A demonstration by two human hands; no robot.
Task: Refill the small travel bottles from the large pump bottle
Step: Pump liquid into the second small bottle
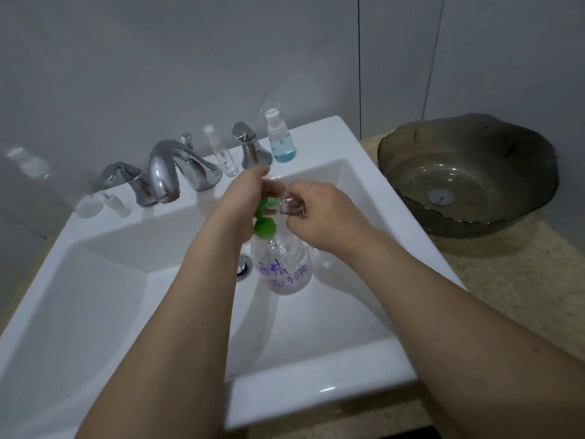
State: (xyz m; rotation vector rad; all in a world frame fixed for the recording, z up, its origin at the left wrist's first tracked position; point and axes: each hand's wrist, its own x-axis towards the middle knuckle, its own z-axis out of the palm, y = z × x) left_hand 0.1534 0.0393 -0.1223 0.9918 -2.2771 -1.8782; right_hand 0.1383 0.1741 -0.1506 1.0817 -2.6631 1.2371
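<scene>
Pinched in the right hand (319, 210) is a small clear travel bottle (292, 204), tipped so its long axis lies nearly level, its mouth seemingly turned left toward the green pump head (264, 217). The left hand (245, 198) curls over that pump from above, fingers wrapped on its top; whether it is pressing down I cannot tell. The big pump bottle (283, 267) stands upright inside the white sink (357, 144), directly below both hands, purple writing facing the near side. So the bottle to be filled sits just right of the nozzle, touching or nearly so; the exact meeting point is hidden by fingers. On the far rim stand a bottle with blue liquid (280, 137) and a slim clear one (223, 153), both well apart from the hands.
</scene>
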